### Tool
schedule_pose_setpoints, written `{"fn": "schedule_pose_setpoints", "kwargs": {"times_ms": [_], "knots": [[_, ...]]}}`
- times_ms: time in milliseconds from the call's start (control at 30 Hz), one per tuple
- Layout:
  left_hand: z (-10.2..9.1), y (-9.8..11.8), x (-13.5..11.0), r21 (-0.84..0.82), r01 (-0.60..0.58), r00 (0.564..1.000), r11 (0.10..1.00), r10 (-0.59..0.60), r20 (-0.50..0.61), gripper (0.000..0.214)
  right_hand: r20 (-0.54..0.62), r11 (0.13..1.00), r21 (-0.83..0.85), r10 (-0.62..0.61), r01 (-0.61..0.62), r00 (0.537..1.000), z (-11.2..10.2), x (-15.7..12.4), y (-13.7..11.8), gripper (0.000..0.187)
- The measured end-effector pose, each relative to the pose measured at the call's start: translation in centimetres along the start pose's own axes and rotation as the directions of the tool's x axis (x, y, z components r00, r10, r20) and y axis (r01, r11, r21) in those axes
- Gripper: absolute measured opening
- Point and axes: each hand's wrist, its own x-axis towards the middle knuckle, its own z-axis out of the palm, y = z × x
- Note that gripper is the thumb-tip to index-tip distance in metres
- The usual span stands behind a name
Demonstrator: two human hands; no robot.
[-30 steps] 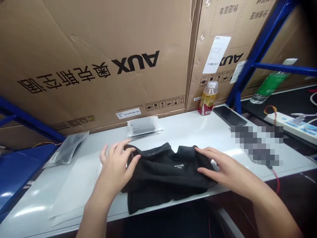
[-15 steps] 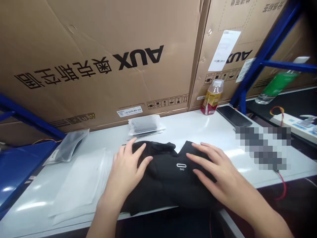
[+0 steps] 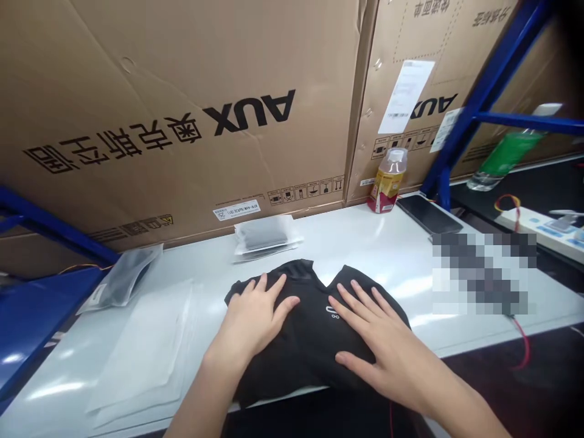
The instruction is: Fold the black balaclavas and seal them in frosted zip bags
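A black garment [image 3: 301,340] with a small white print lies on the white table, its near part reaching the front edge. At its far side is a V-shaped notch. My left hand [image 3: 255,316] rests flat on the left part of the cloth, fingers spread. On the right part, my right hand [image 3: 374,331] lies with its fingers stretched out, partly covering the white print. Neither hand grips anything.
Frosted plastic bags [image 3: 146,340] are stacked at the left, beside a filled bag [image 3: 123,277]. Packed bags [image 3: 264,234] lie behind the garment. A drink bottle [image 3: 387,182] and a phone [image 3: 429,213] stand and lie at the back right. Large cartons [image 3: 182,61] and blue posts [image 3: 493,79] bound the table.
Both hands have come down flat onto the garment, the right one shifting left over the print. The cloth's far edge at the left is smoother and the notch is wider.
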Motion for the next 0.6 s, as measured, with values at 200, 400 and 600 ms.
{"fn": "schedule_pose_setpoints", "kwargs": {"times_ms": [200, 400, 600], "knots": [[-2.8, -6.4, 5.3, 0.105, -0.026, 0.965, 0.994, 0.052, -0.255, 0.052, -0.029, 1.000, 0.028, 0.008, -0.007, 1.000, 0.1, -0.1, -0.1, 0.074], [-3.5, -11.8, 6.9, 0.141, -0.055, 0.890, 0.989, 0.112, -0.442, 0.030, -0.051, 1.000, 0.027, -0.008, 0.009, 0.999, 0.0, 0.0, 0.0, 0.072], [-5.5, -5.9, -4.0, 0.124, -0.068, 0.626, 0.990, 0.139, -0.767, 0.017, -0.172, 0.997, -0.052, -0.063, 0.055, 0.983, 0.3, -0.1, 0.1, 0.068]]}}
